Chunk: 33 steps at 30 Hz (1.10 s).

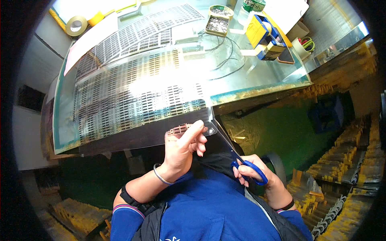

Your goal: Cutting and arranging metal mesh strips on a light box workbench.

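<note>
A large transparent film sheet [116, 100] with rows of dark printed patterns lies over the glass table, and its near edge hangs past the table's front. My left hand [181, 148] pinches the near right corner of this film between thumb and fingers. In my right hand [255, 170] is a pair of scissors [230, 145] with blue handles, the fingers around the loops. The blades point up and away, their tips at the film's right edge close to my left thumb. Glare on the film and the thin blades hide whether they are cutting into it.
On the glass table [265, 82] are more patterned sheets [148, 28], a tape roll [76, 25], and a blue and yellow tape dispenser [259, 32]. Tins of small bits [217, 26] stand at the back. A cup [300, 49] with green-handled scissors sits right, beside a phone [286, 56].
</note>
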Available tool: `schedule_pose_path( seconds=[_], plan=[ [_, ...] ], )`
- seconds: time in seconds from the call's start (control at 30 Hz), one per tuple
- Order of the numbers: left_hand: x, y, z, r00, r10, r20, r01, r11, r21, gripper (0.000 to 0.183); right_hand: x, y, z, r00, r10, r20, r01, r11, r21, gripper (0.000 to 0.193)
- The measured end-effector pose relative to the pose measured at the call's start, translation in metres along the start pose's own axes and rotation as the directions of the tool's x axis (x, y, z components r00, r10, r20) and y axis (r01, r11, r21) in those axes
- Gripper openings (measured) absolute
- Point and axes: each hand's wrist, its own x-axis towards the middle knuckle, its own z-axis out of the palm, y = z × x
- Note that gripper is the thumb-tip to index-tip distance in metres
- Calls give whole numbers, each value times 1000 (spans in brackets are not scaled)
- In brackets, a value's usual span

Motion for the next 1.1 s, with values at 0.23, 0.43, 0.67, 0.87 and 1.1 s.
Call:
schedule_pose_path(
  seconds=[0.23,0.43,0.67,0.87,1.1],
  plan=[
    [-2,0,3,1000,-15,-1,15,1000,-3,18,5,-7,0,999,25,36,-25,1000,17,24],
    [-2,-2,4,1000,-19,12,19,1000,19,16,6,0,0,994,-26,103,8,984,178,28],
    [-1,-2,8,999,-37,26,36,999,33,14,0,-12,23,988,89,-124,-84,996,43,28],
    [0,-3,11,999,-47,20,46,999,10,13,2,-8,38,971,-2,-238,-24,994,-109,28],
    [-1,-5,11,998,-55,5,55,998,11,13,4,-4,43,944,-115,-309,23,958,-286,29]
  ],
)
